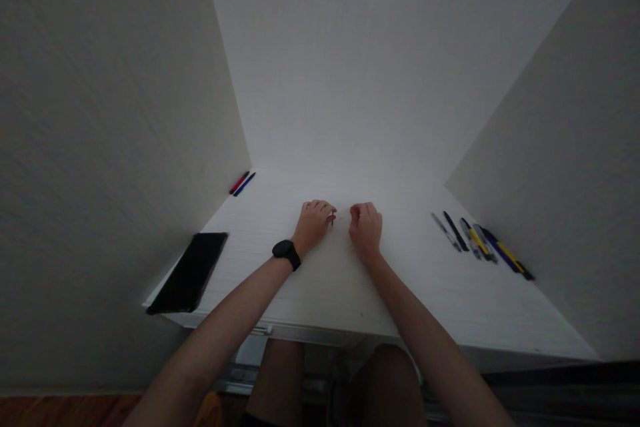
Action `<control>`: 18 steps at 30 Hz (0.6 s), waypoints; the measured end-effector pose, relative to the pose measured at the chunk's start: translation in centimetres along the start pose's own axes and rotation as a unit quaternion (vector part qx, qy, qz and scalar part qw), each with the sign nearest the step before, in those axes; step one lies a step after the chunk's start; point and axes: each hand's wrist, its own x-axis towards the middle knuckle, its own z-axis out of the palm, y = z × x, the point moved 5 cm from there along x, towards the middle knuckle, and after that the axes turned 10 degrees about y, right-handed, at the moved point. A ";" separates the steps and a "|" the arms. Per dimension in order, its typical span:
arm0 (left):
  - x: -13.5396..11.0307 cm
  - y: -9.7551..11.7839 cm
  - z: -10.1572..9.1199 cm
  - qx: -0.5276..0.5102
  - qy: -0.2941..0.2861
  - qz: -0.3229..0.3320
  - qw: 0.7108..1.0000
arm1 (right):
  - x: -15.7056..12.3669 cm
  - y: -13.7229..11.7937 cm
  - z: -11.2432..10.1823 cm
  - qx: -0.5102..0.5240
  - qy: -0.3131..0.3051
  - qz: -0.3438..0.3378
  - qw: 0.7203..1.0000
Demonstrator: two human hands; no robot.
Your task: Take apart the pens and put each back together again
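Both my hands rest on the middle of the white desk [310, 293], fingers curled. My left hand [313, 223], with a black watch on its wrist, pinches a small thin thing with a red end at its fingertips. My right hand [366, 228] is closed in a pinch too, with something red at its fingertips. A pale thin piece seems to run between the two hands; it is too small to name. The fingertips of the two hands are a few centimetres apart.
A black phone or tablet [190, 271] lies at the desk's left front corner. A red pen and a blue pen [243, 183] lie at the back left by the wall. Several pens [480, 242] lie in a row at the right. Walls close in on three sides.
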 end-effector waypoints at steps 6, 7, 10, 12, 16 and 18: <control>0.5 1.1 1.1 0.000 -0.027 0.062 0.998 | 0.2 3.1 -0.2 0.048 0.063 0.148 0.986; 0.6 1.2 1.2 0.001 -0.028 0.066 0.997 | 0.2 3.3 -0.1 0.053 0.063 0.157 0.984; 0.7 1.5 1.4 0.007 -0.041 0.083 0.996 | 0.1 3.4 -0.3 0.061 0.063 0.170 0.982; 0.7 1.5 1.3 0.012 -0.047 0.093 0.995 | 0.1 3.3 -0.5 0.064 0.062 0.167 0.982; 0.6 1.5 0.9 0.004 -0.042 0.094 0.995 | 0.1 3.0 -0.7 0.069 0.040 0.157 0.984; 0.5 1.5 0.6 -0.007 -0.037 0.091 0.995 | 0.1 2.9 -0.8 0.068 0.033 0.151 0.986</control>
